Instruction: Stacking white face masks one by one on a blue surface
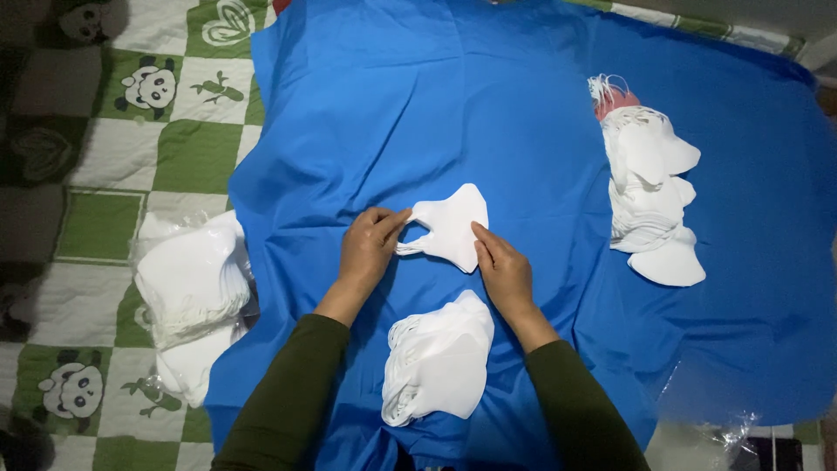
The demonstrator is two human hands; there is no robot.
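both hands pinch one white face mask (453, 225) mid-frame: left hand (370, 244), right hand (501, 270). finished stack (440, 362) below; unsorted pile (649, 196) right remains.

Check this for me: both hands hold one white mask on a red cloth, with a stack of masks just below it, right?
Not quite. The cloth is blue, not red, as the head view shows. Both hands, left and right, do hold one white mask, with the stack just below.
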